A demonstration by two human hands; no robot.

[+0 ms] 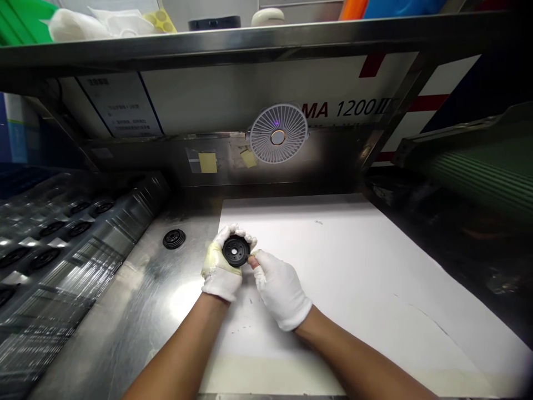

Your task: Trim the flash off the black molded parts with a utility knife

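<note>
1. Black disc point(236, 251): one is held, above the left part of the white sheet point(353, 289), its ringed face with a pale centre hole turned up toward the camera.
2. The person's two hands both wear white gloves. The left hand point(225, 261), over the sheet's left edge, is curled around the held disc and grips it; its glove is yellowish across the palm.
3. The right hand point(275, 283), above the sheet, has its thumb and fingers drawn together at the disc's rim, a bare thumb tip showing; whether it grips the rim, one cannot tell.
4. One loose disc point(174, 239), also black and ringed, lies on the metal counter point(137, 300), left of the sheet.
5. A stack of clear trays point(116, 244) stands farther left of the sheet. At least seven dark discs point(45, 257) show in the top one; blur hides the exact count.
6. Beyond the sheet's far edge are one round fan point(278, 133) and two yellow notes point(207, 163), one straight and one slanted.
7. One metal shelf point(250, 47) runs higher up, beyond the sheet, with several objects on it.
</note>
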